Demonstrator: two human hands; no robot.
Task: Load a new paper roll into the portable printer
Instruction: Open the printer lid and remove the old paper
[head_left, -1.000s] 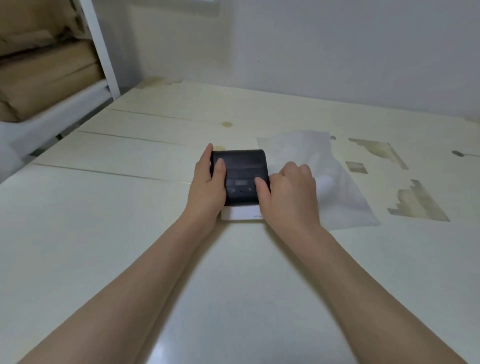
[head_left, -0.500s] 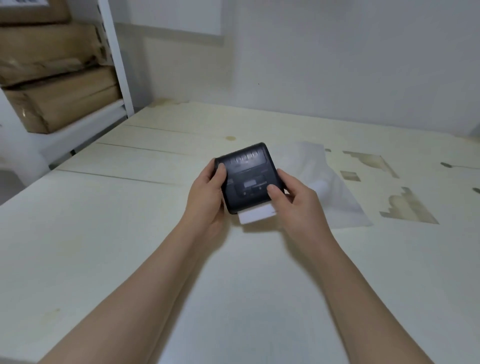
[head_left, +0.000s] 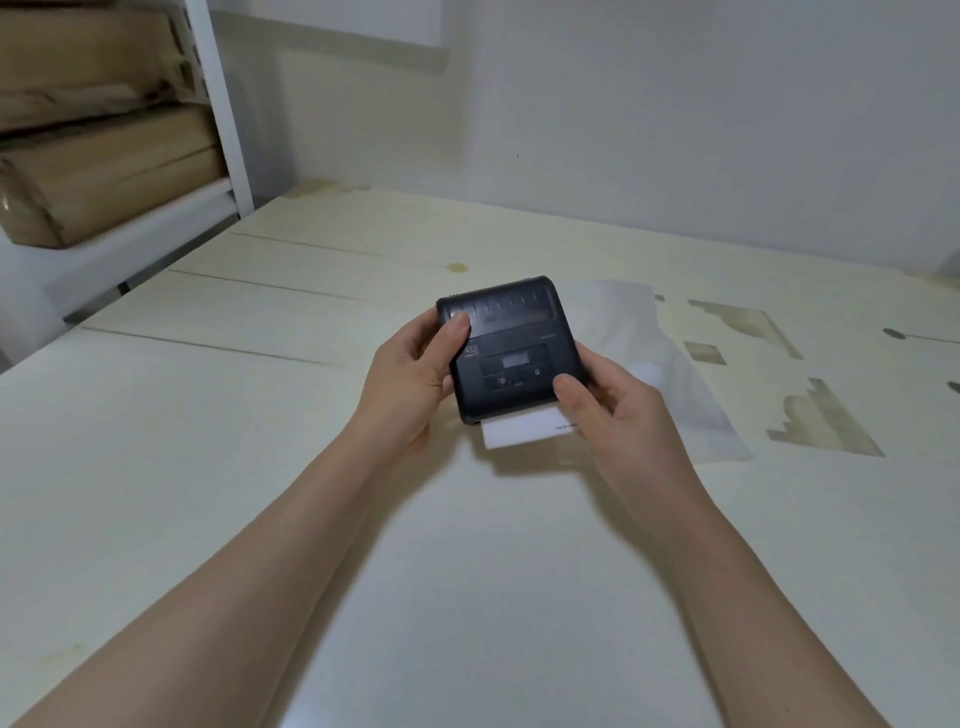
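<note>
A black portable printer (head_left: 511, 345) is held above the table, tilted with its top face toward me, lid shut. A white paper strip (head_left: 522, 429) sticks out of its near edge. My left hand (head_left: 410, 382) grips its left side, thumb on the upper left corner. My right hand (head_left: 621, 415) grips its lower right corner, thumb by the buttons, fingers over part of the paper. A small screen and two buttons show on the printer's face.
A clear plastic wrapper (head_left: 654, 364) lies on the pale wooden table (head_left: 234, 441) just right of the printer. Worn patches (head_left: 826, 421) mark the table at the right. A white shelf (head_left: 218, 104) with brown cardboard packages (head_left: 98, 176) stands at the far left.
Both hands have lifted the printer off the table and tipped its top face toward me. The paper strip at the near edge shows more.
</note>
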